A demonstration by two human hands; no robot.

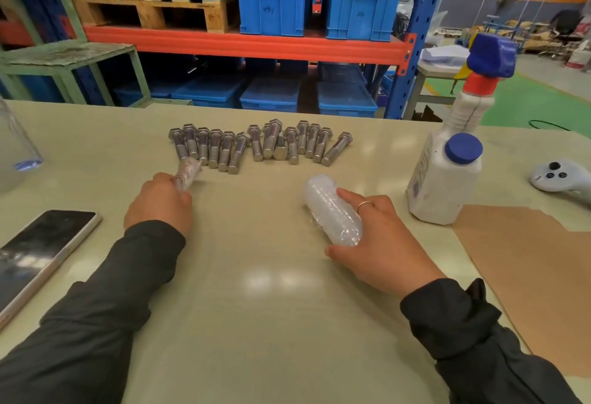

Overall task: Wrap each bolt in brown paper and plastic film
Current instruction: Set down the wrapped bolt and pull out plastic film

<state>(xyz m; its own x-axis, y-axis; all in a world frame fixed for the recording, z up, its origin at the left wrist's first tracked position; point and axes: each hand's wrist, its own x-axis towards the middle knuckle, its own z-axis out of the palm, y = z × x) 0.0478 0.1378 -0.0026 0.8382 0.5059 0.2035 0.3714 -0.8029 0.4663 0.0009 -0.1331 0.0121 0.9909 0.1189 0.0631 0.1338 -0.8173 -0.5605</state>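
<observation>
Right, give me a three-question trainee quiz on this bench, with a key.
1. True or false: the left hand holds a wrapped bolt.
2. What does the right hand rest on? A) the spray bottle B) the roll of plastic film C) the phone
3. Fill in: the sheet of brown paper lies on the person's ____ side of the table.

Key: 1 true; 2 B; 3 right. The bare bolts lie in a row beyond both hands.
</observation>
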